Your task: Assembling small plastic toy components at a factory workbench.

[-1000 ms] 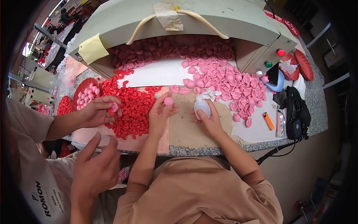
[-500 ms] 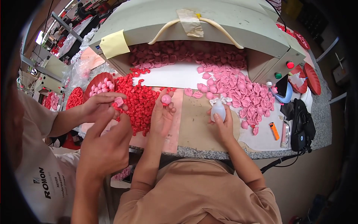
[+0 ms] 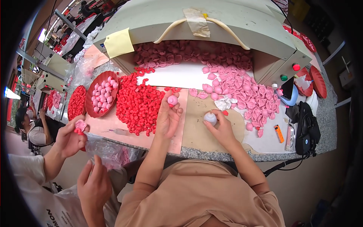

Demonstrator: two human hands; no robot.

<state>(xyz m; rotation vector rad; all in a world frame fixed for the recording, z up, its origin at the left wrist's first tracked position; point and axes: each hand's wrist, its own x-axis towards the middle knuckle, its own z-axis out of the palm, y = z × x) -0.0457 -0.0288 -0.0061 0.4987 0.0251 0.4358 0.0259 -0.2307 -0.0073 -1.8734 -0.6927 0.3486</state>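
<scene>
My left hand (image 3: 168, 122) holds a small round pink piece (image 3: 172, 100) between thumb and fingers, above the edge of the red pile. In my right hand (image 3: 224, 132) is a small translucent squeeze bottle (image 3: 210, 119), tilted over the brown sheet (image 3: 196, 136). The bottle and the pink piece are apart. Heaped left of my left hand are many small glossy red pieces (image 3: 138, 108). Beyond my right hand spreads a pile of pink cup-shaped and round pieces (image 3: 245, 89). A crumpled white tissue (image 3: 225, 102) lies just past the bottle.
A grey machine housing (image 3: 223, 28) arches over more pink pieces. At left, a co-worker's hand (image 3: 68, 140) holds a pink cup piece with red bits. A red bowl (image 3: 90, 108) carries pink balls. An orange cutter-like tool (image 3: 279, 133) and black bag (image 3: 307, 130) lie right.
My right hand has brought the bottle slightly left and tipped it from upright. My left hand has barely moved. The co-worker's hands have drawn back left and down, uncovering the bowl.
</scene>
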